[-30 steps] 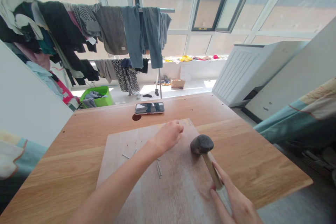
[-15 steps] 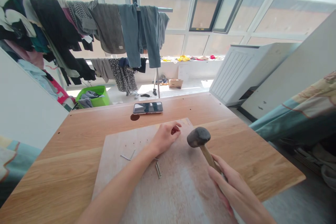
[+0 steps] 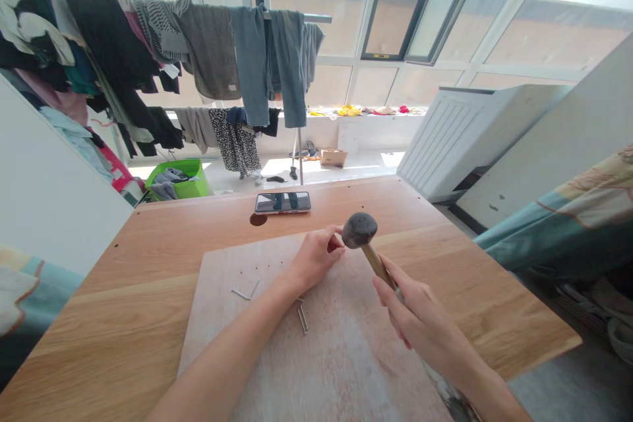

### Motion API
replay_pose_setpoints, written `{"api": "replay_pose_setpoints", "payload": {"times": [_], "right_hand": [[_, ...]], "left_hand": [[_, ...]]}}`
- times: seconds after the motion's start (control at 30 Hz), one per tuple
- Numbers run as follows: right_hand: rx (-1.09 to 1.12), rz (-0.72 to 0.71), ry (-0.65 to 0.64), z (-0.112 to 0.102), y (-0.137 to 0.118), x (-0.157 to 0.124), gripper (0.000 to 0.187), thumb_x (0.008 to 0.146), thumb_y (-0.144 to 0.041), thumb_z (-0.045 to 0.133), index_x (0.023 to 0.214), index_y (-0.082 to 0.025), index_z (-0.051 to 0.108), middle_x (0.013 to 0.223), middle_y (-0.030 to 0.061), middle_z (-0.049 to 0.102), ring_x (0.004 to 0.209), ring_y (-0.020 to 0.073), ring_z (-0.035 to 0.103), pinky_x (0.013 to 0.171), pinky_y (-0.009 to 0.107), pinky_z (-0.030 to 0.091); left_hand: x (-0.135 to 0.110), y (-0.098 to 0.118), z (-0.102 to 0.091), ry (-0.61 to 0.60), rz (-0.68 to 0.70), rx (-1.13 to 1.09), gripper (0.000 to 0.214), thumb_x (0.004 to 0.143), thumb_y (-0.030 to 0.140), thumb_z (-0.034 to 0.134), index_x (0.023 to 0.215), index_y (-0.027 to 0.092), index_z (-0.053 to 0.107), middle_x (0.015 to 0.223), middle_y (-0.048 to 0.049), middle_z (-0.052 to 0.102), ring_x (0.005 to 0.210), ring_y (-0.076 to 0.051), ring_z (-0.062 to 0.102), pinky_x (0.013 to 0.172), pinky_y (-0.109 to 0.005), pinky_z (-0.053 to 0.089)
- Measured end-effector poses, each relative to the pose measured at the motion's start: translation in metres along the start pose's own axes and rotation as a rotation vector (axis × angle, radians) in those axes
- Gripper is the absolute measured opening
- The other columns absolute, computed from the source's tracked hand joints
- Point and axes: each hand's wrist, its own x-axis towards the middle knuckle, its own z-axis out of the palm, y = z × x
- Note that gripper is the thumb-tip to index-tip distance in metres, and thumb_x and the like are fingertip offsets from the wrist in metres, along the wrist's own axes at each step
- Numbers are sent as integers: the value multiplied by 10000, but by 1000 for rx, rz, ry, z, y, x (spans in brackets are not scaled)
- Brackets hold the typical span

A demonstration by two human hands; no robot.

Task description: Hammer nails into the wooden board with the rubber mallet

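My right hand [image 3: 408,303] is wrapped round the wooden handle of a rubber mallet [image 3: 360,231]. Its black head is raised beside my left fingertips, near the board's far right corner. My left hand [image 3: 319,257] rests on the pale wooden board [image 3: 346,356], thumb and fingers pinched together; what they hold, if anything, is hidden. Loose nails [image 3: 302,318] lie by my left wrist, partly covered by it. More nails [image 3: 246,291] lie to the left of my forearm, below a row of small dark holes in the board.
Beneath the board is a wooden table [image 3: 109,303]. A phone [image 3: 282,202] lies at its far side, beside a round dark hole [image 3: 258,219]. Beyond stand a clothes rack with laundry [image 3: 210,53], a green basket [image 3: 198,183] and a white cabinet-like unit [image 3: 445,138].
The mallet and my right hand have moved up and to the left, bringing the head close to my left fingers. My left hand keeps its pinch on the board. The view has shifted slightly.
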Motion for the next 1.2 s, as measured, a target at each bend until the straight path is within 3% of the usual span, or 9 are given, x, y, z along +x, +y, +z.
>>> {"api": "replay_pose_setpoints", "payload": {"times": [0.33,0.63,0.73,0.8,0.9,1.0,1.07,1.1,1.2], "right_hand": [[-77,-10,9,2,6,1,566,1022,-485,368,1513,-211,434,523,-86,472,329,135,474,356,218,399],[-125,-6,16,3,2,-2,603,1005,-492,380,1485,-141,483,462,-82,450,352,164,501,395,239,426],[-86,19,14,1,1,-8,605,1002,-505,390,1479,-146,487,455,-90,430,340,152,464,385,237,402],[-59,48,7,-2,6,-17,620,1005,-515,383,1490,-139,469,435,-100,405,338,148,449,389,235,396],[-53,127,-46,-4,20,-33,688,1003,-552,363,1523,-107,426,416,-92,432,338,166,486,384,245,419],[-98,114,-16,-4,35,-45,692,971,-571,424,1469,-103,533,600,29,679,590,248,706,610,311,579],[-124,75,52,-3,41,-49,644,940,-562,491,1409,-140,620,763,85,768,802,303,756,784,356,593],[-121,71,73,-2,42,-50,624,928,-559,514,1396,-165,640,749,79,772,813,315,758,779,364,595],[-52,122,56,0,43,-51,613,920,-563,526,1418,-219,625,444,0,620,527,289,699,514,327,561]], "left_hand": [[-1,3,-2,5,-20,-30,277,784,67,661,1035,179,697,796,1,743,725,-148,687,720,-244,529],[3,-2,-1,-37,14,-29,305,775,64,619,1054,172,678,816,-2,716,720,-138,649,708,-238,517],[-2,10,-17,-97,12,81,302,790,163,658,1092,162,647,900,-31,682,738,-151,626,696,-260,520],[-11,25,-36,-184,52,282,215,798,191,638,1012,172,649,964,-50,645,805,-174,616,733,-286,511],[-33,50,-66,-442,97,640,88,759,187,643,847,188,647,948,-55,607,848,-220,596,730,-313,472],[-52,63,-80,-538,69,832,48,717,152,651,740,181,620,898,-70,600,832,-243,578,705,-329,434],[-59,62,-82,-559,56,862,80,701,120,650,691,182,601,878,-65,601,806,-231,573,687,-324,415],[-61,59,-81,-563,56,858,100,694,106,648,669,184,590,875,-60,602,793,-221,572,672,-318,407],[-61,52,-79,-556,85,813,135,691,69,623,644,184,572,865,-47,614,758,-195,571,631,-300,382]]}}
